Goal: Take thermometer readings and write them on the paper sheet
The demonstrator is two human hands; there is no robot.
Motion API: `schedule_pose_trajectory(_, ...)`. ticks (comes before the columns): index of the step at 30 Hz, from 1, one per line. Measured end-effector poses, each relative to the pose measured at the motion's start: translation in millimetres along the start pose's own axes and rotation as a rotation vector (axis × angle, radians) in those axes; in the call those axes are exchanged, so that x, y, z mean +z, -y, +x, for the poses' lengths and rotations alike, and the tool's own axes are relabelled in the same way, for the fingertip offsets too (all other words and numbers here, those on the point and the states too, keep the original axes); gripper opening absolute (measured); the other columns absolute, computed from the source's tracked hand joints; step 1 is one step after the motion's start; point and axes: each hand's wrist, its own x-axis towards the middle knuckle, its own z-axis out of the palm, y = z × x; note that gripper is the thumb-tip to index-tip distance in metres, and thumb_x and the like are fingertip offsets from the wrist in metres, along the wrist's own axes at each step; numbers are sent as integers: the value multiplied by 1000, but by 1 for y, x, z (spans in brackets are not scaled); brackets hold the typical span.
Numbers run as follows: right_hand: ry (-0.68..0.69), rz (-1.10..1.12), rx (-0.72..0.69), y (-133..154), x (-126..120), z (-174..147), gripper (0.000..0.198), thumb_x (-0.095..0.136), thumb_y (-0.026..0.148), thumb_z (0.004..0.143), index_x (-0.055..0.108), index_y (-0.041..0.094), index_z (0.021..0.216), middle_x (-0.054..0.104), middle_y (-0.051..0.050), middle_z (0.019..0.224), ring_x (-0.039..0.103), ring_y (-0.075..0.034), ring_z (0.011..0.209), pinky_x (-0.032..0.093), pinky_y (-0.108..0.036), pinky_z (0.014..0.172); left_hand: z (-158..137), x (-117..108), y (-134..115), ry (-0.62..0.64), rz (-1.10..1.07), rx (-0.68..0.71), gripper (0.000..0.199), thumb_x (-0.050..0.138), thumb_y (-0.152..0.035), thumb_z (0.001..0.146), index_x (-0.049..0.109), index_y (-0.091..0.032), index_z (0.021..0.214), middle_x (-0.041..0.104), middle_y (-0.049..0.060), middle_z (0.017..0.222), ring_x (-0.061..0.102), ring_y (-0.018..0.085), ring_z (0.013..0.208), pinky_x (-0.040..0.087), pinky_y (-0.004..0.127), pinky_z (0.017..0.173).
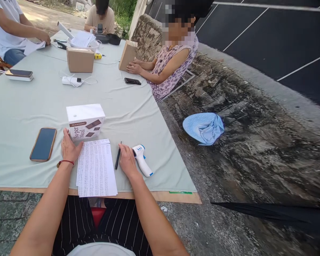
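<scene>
My left hand [69, 147] rests on the table with its thumb and fingers apart, against the lower left corner of a white box [86, 122] printed "Su-per Meal". Its thumb reaches the top edge of a stack of printed paper sheets [96, 169]. My right hand [127, 159] lies palm down on the cloth, fingers extended and not gripping anything. Just left of its fingertips is a black pen [118, 156]; whether they touch is unclear. Beside it on the right lies a white and blue infrared thermometer [143, 160]. A smartphone [43, 144] in a brown case lies left of my left hand.
Farther up the cloth-covered table [37, 103] are a cardboard box [80, 60], a white device with a cable [71, 81], another phone [132, 81] and a yellow tape measure [97, 56]. A person at right holds a carton [128, 56]. A blue hat [203, 128] lies beyond the right edge.
</scene>
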Motion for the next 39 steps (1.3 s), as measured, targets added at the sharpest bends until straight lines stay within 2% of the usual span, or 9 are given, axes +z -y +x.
schedule_pose_trajectory(5, -49, -72, -50, -6, -22, -3, 46, 36, 12, 92, 56, 18, 133, 62, -14, 123, 55, -26, 112, 46, -45, 100, 10, -4, -9, 93, 127, -149, 112, 71, -42, 74, 1, -16, 157, 48, 18, 149, 42, 39, 140, 33, 57, 113)
schedule_pose_trajectory(8, -95, -214, 197, -17, -43, -13, 47, 54, 29, 87, 56, 17, 133, 58, -17, 128, 54, -32, 115, 45, -48, 97, 17, -6, -12, 133, 145, -174, 108, 68, -43, 77, 0, -19, 158, 50, 17, 149, 44, 40, 138, 34, 57, 109)
schedule_pose_trajectory(12, 140, -327, 612, -34, -67, -24, 60, 64, 43, 80, 56, 13, 132, 59, -22, 123, 57, -35, 111, 46, -44, 88, 19, -6, -9, 143, 151, -154, 103, 68, -44, 76, 9, -24, 157, 55, 14, 145, 48, 39, 133, 36, 56, 105)
schedule_pose_trajectory(14, 235, -270, 672, -36, -73, -24, 53, 61, 43, 81, 61, 15, 125, 62, -18, 116, 60, -33, 107, 46, -40, 84, 18, -4, -6, 136, 136, -131, 102, 68, -48, 75, 12, -24, 157, 54, 13, 147, 49, 39, 132, 35, 56, 105)
schedule_pose_trajectory(17, 180, -81, 721, -28, -74, -18, 41, 59, 38, 77, 66, 18, 112, 65, -13, 107, 60, -28, 99, 45, -36, 80, 16, 0, 0, 102, 81, -119, 95, 61, -54, 80, 16, -21, 157, 56, 13, 144, 53, 36, 127, 34, 54, 107)
schedule_pose_trajectory(22, -25, 710, 648, 26, -59, 5, 36, 62, 52, 70, 63, 19, 84, 61, -1, 74, 53, -18, 71, 41, -29, 65, 15, 1, 2, 28, 40, -113, 70, 47, -51, 91, 33, -17, 151, 63, 13, 133, 60, 31, 115, 38, 48, 103)
schedule_pose_trajectory(26, 67, 1208, 572, 86, -39, 29, 35, 65, 55, 71, 55, 21, 71, 51, 4, 59, 43, -12, 55, 35, -26, 54, 13, 0, 1, 63, 116, -50, 59, 41, -47, 96, 41, -17, 147, 66, 14, 127, 58, 33, 119, 40, 48, 101)
schedule_pose_trajectory(31, 109, 1330, 487, 125, -13, 58, 35, 68, 54, 69, 54, 22, 73, 48, 5, 59, 38, -10, 53, 32, -25, 51, 12, 4, 2, 50, 166, -16, 56, 36, -43, 99, 39, -17, 149, 65, 15, 129, 55, 33, 125, 39, 49, 104)
schedule_pose_trajectory(39, 91, 1333, 400, 126, 9, 80, 37, 65, 58, 73, 52, 23, 73, 48, 4, 62, 37, -12, 57, 30, -27, 53, 9, 10, 4, 39, 191, -9, 55, 34, -42, 101, 39, -18, 150, 62, 16, 135, 53, 32, 127, 41, 49, 103)
